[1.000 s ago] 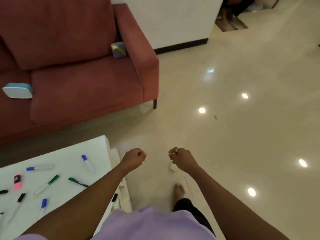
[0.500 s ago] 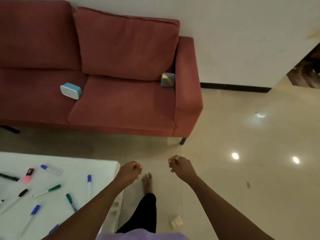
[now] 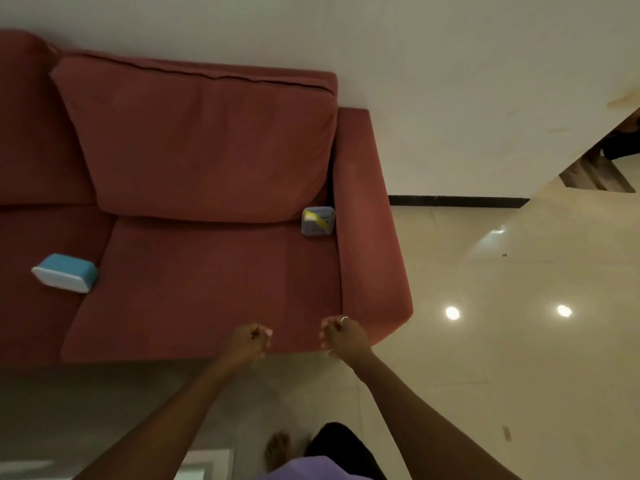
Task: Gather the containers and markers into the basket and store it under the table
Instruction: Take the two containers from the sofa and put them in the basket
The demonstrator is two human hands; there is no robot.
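1. Nearest, a lilac shirt hem and a bare foot on the glossy cream floor showed at the bottom edge, with a pale corner of the worktop just to the left; no markers or basket were in view.
2. Both forearms reached forward over the floor, side by side and apart.
3. The left hand was curled into a loose fist, gripping nothing visible.
4. The right hand was likewise closed and empty, a ring on one finger.
5. Both fists hung in front of the front edge of the red sofa, near its right armrest.
6. A blue container with a white lid lay tipped on its side on the left seat cushion, well apart from either hand.
7. A small grey container with a yellow strip sat in the far right corner of the seat, against the armrest and the back cushion.
8. Beyond stood a white wall with a dark skirting; ceiling lights reflected on the floor at right.
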